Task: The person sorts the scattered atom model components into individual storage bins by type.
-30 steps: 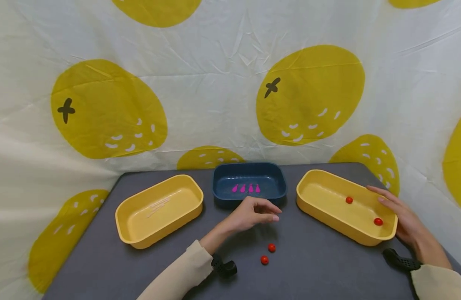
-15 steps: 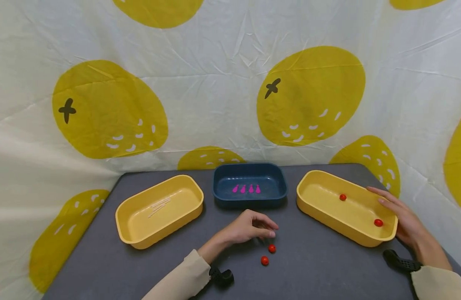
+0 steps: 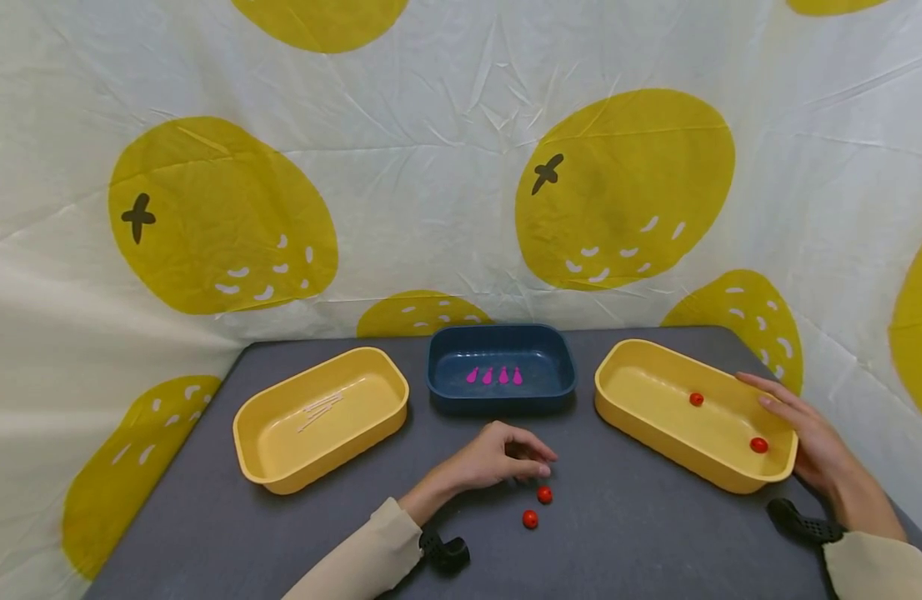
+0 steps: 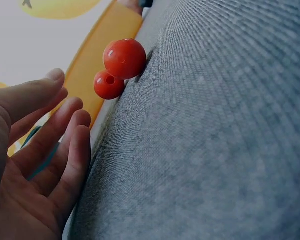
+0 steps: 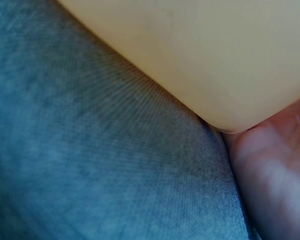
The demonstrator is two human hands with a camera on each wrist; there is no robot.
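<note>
My left hand (image 3: 498,455) hovers low over the table with relaxed fingers and nothing in them. Just beyond its fingertips lie two round red beads, a farther bead (image 3: 544,495) and a nearer bead (image 3: 530,519). In the left wrist view a hole shows in the smaller-looking bead (image 4: 109,85), and the thumb and fingers stand apart from both. At the right, my right hand (image 3: 817,442) rests against the end of a yellow box (image 3: 656,437), its fingers along the outer side. Inside that box are two more red beads, one mid-floor (image 3: 697,400) and one near the end (image 3: 759,445).
A dark blue box (image 3: 502,407) with several pink bottle-shaped pieces (image 3: 488,376) stands at the back centre. Another yellow box (image 3: 326,467) at the left holds several thin pale sticks (image 3: 320,412). Behind the grey table (image 3: 641,542) hangs a patterned curtain (image 3: 431,208).
My left hand has come down and nearer, from in front of the blue box towards the table beads. The mid-floor bead in the right box rolled left and back. My right hand stays put.
</note>
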